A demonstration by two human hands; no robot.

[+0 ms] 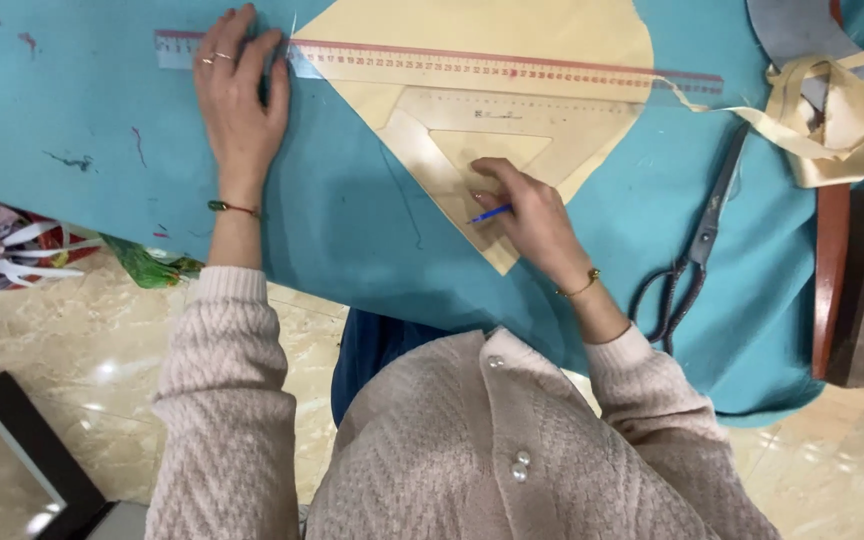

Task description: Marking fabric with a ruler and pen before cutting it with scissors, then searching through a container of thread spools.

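- One view only, from a camera worn on the person's head, looking steeply down over their own chest and knitted sleeves.
- The lens faces forward and down across a counter (72, 130) covered in teal cloth, whose near edge runs slantwise through the middle of the frame.
- It sits close: both forearms reach up from the bottom edge, the left hand (240, 95) at upper left, the right hand (527, 215) near the centre.
- The far part of the counter is cut off by the top edge; a long ruler (512, 68) lies just under it.
- Below the counter edge, pale marbled floor (72, 350) fills the lower corners.
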